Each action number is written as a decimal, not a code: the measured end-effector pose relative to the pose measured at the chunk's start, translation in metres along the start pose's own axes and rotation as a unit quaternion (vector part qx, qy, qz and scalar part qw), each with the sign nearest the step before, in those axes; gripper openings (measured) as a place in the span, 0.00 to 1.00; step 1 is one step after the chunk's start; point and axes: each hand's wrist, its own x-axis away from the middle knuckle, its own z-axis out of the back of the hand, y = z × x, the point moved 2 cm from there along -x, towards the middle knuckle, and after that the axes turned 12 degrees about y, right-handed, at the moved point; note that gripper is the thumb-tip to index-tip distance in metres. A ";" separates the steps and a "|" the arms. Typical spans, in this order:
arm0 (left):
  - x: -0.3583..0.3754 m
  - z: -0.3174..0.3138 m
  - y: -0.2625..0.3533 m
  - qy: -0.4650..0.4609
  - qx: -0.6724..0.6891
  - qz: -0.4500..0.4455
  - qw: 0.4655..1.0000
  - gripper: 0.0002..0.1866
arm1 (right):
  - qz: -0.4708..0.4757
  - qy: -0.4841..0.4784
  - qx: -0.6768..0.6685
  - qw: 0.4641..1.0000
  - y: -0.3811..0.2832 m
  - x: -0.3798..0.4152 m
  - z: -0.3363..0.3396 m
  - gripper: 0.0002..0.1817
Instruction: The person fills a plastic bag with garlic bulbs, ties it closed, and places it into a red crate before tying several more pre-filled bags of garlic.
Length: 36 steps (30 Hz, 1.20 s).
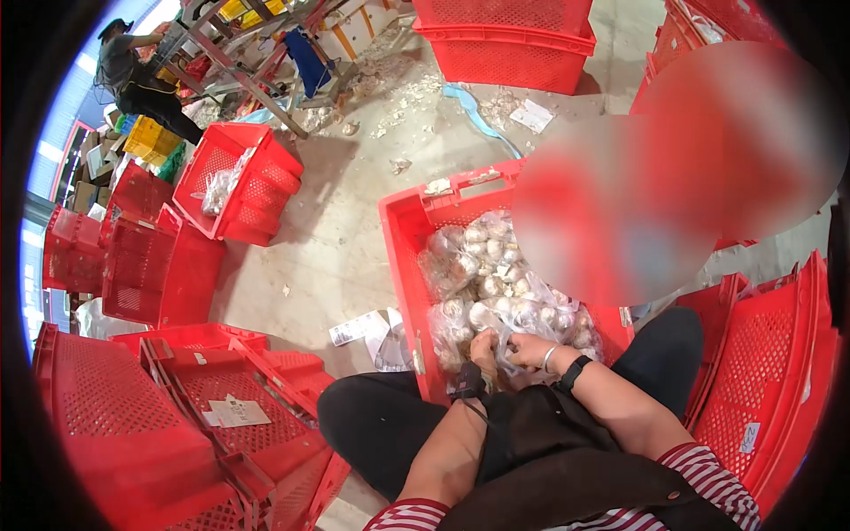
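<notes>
In front of me is a red plastic crate (400,257) holding several clear plastic bags of garlic bulbs (490,250). At its near end, my left hand (483,348) and my right hand (529,350) are close together over a clear plastic bag of garlic (508,311). Fingers of the right hand pinch the gathered plastic at the near side of this bag. My left hand's fingers are closed on the plastic too, just left of the right hand. A dark band circles the left wrist; a white band and a black watch are on the right.
Stacked red crates stand at left (115,425), right (770,380) and far side (505,53). Another crate (239,181) holds plastic bags. Papers (363,329) and garlic skins litter the floor. A person (137,75) stands by a metal frame (257,88). A blurred patch hides the upper right.
</notes>
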 end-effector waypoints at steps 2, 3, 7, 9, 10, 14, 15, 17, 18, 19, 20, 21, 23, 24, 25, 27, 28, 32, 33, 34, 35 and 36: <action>-0.004 0.002 -0.004 0.011 0.018 -0.001 1.000 0.06 | -0.008 0.012 0.020 1.000 0.005 -0.006 -0.005 0.16; -0.007 0.006 -0.007 0.023 0.036 0.003 0.999 0.06 | -0.021 0.025 0.039 0.999 0.008 -0.008 -0.008 0.19; -0.014 0.019 -0.017 -0.002 0.000 -0.017 1.000 0.06 | 0.011 0.109 0.064 0.992 0.021 -0.012 -0.014 0.17; -0.011 0.015 -0.024 0.058 0.056 -0.044 0.996 0.06 | 0.116 0.172 0.146 0.967 0.028 -0.012 -0.009 0.18; -0.008 0.016 -0.028 0.098 0.035 -0.078 0.991 0.06 | 0.126 0.165 0.114 0.971 0.030 -0.011 -0.008 0.19; 0.053 -0.048 0.064 0.131 0.012 0.041 0.990 0.04 | 0.135 0.183 -0.007 0.974 0.036 -0.008 0.000 0.15; 0.035 -0.025 0.046 0.043 -0.004 0.035 0.998 0.11 | 0.162 0.202 -0.029 0.966 0.044 -0.015 -0.002 0.18; 0.032 -0.024 0.042 0.051 0.072 0.062 0.994 0.11 | 0.176 0.196 -0.025 0.964 0.028 -0.004 0.001 0.20; 0.023 -0.014 0.032 0.029 0.071 0.061 0.995 0.11 | 0.197 0.186 -0.023 0.962 0.021 0.001 0.002 0.22; 0.008 0.004 0.019 0.028 0.069 0.062 0.995 0.11 | 0.228 0.202 0.043 0.951 0.023 -0.002 0.002 0.26; -0.008 0.023 0.003 -0.068 0.147 0.106 0.981 0.10 | 0.228 0.203 0.041 0.951 0.024 0.000 0.001 0.26; -0.015 0.030 -0.004 -0.163 0.224 0.147 0.950 0.09 | 0.245 0.256 0.051 0.934 0.022 0.003 0.002 0.26; 0.010 -0.002 0.017 -0.018 0.127 0.100 0.987 0.07 | 0.262 0.307 0.060 0.913 0.015 0.010 0.004 0.26; 0.020 -0.010 0.026 0.127 0.027 0.050 0.990 0.06 | 0.249 0.329 0.033 0.910 0.010 0.014 0.007 0.26; 0.019 -0.010 0.027 0.126 0.027 0.049 0.990 0.06 | 0.236 0.350 0.006 0.907 0.005 0.019 0.010 0.26; 0.018 -0.007 0.030 0.130 -0.160 -0.015 0.978 0.07 | 0.244 0.349 -0.024 0.904 -0.003 0.024 0.016 0.26; 0.018 -0.005 0.032 0.130 -0.251 -0.048 0.958 0.08 | 0.253 0.347 -0.053 0.902 -0.005 0.025 0.019 0.26; 0.001 0.010 0.021 0.106 -0.491 -0.117 0.857 0.10 | 0.329 0.364 0.001 0.872 -0.008 0.023 0.025 0.28; 0.002 0.005 0.026 0.085 -0.555 -0.118 0.819 0.13 | 0.353 0.374 0.046 0.857 -0.010 0.025 0.027 0.28; 0.006 -0.001 0.030 0.084 -0.556 -0.119 0.818 0.13 | 0.375 0.383 0.090 0.839 -0.012 0.026 0.027 0.29; 0.011 -0.008 0.036 0.134 -0.577 -0.186 0.784 0.17 | 0.375 0.385 0.089 0.839 -0.012 0.027 0.028 0.29; 0.019 -0.019 0.049 0.183 -0.592 -0.253 0.743 0.23 | 0.358 0.385 0.091 0.846 -0.015 0.031 0.029 0.28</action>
